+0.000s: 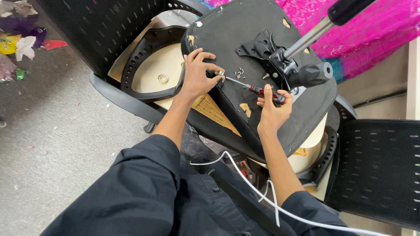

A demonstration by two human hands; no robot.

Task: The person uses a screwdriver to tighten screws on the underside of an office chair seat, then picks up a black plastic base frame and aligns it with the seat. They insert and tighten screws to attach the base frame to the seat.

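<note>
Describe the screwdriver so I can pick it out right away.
Find the upturned black chair seat with its metal mounting plate. Just below that plate, the right hand grips a screwdriver whose tip reaches the left hand. Unlike the loose silver screws nearby, it has a red-and-black handle.

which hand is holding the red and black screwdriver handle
The right hand grips the screwdriver handle; the left hand steadies its tip at the seat underside.

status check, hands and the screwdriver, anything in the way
Right hand shut on screwdriver handle. Left hand pinching at its tip on upturned seat base. Loose screws beside the tip; nothing blocking.
</note>
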